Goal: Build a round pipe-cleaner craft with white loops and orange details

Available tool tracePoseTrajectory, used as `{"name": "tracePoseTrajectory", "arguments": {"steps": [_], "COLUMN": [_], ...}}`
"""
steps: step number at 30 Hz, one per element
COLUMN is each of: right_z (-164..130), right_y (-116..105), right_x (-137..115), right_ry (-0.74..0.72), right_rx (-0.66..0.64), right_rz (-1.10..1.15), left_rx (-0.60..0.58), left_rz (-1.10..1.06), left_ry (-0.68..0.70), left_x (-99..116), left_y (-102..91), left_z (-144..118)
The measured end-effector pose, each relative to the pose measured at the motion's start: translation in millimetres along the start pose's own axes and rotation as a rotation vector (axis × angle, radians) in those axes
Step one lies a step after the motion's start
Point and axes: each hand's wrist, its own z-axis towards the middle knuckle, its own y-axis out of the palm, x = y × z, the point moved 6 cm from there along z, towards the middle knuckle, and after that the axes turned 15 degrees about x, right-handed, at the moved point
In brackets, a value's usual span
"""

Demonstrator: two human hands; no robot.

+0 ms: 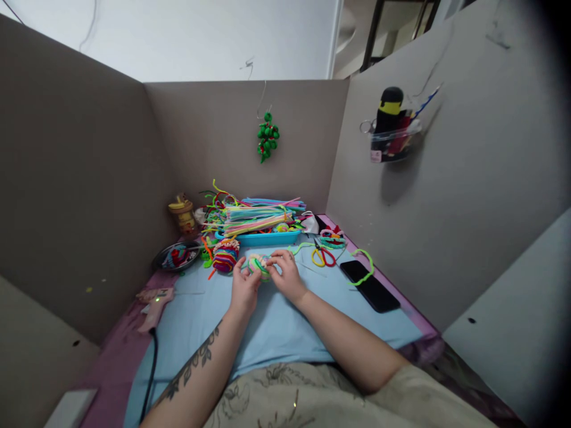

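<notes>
Between my two hands, above the blue cloth, is a small round coil of pipe cleaners (pixel 257 264) in green, pink and cream. My left hand (pixel 245 284) pinches its left and lower edge with thumb and fingers. On the other side my right hand (pixel 285 274) has its fingertips closed on the right edge. The fingers cover part of the coil. Just left of it stands a striped, multicoloured pipe-cleaner piece (pixel 225 255). A bright green pipe cleaner (pixel 307 245) lies behind my right hand.
A blue tray (pixel 267 239) piled with pipe cleaners stands at the back. Red-and-yellow scissors (pixel 323 257) and a black phone (pixel 370 286) lie to the right. At left are a pink glue gun (pixel 156 306) with its cord and a dark bowl (pixel 176 255). Grey panels enclose three sides.
</notes>
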Motion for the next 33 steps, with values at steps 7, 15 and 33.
{"name": "tracePoseTrajectory", "arguments": {"steps": [7, 15, 33], "right_z": [0, -1, -8], "right_y": [0, -5, -10], "right_x": [-2, -10, -34], "right_ry": [-0.008, -0.072, -0.283], "right_rx": [0.006, 0.083, 0.019], "right_rz": [-0.001, -0.007, 0.047], "left_rx": [0.001, -0.055, -0.205], "left_rz": [-0.007, -0.097, -0.192], "left_ry": [0.011, -0.003, -0.048], "left_x": [3, 1, 9], "left_y": [0.6, 1.2, 9.1], "left_z": [-2, 2, -5]}}
